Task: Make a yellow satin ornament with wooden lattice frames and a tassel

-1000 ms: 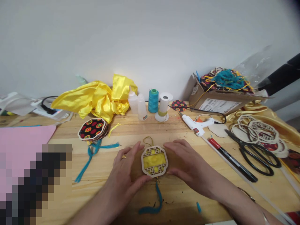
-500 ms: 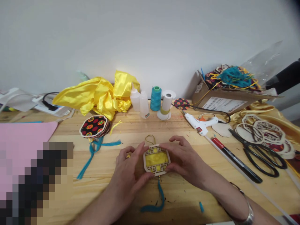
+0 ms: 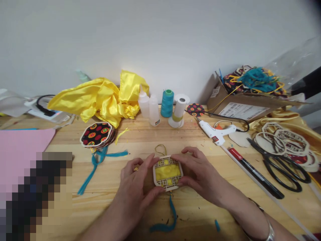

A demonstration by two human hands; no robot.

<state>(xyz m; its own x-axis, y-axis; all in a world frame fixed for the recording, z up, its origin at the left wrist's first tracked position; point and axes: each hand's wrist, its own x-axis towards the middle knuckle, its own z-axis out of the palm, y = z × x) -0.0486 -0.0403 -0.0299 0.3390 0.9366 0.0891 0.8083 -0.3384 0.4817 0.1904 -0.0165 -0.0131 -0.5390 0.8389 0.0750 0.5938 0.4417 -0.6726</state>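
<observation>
A small wooden lattice frame (image 3: 168, 172) with a yellow cloth centre lies on the wooden table (image 3: 140, 140) in front of me. My left hand (image 3: 135, 187) grips its left edge, thumb below and fingers on top. My right hand (image 3: 200, 172) grips its right edge the same way. A thin yellow loop (image 3: 160, 149) sticks out at the top of the frame. A teal tassel (image 3: 170, 216) trails from its bottom towards me.
Yellow satin cloth (image 3: 100, 98), two small bottles (image 3: 149, 108), a teal thread spool (image 3: 167, 103) and a white spool (image 3: 178, 110) stand at the back. A glue gun (image 3: 217, 132), marker (image 3: 253, 172), scissors (image 3: 283, 165) and lattice pieces (image 3: 288, 142) lie right. Patterned discs (image 3: 97, 134) and pink paper (image 3: 20, 145) lie left.
Both hands have closed in on the frame, from resting beside it to pinching its edges. The view has drifted a little, so things sit slightly differently.
</observation>
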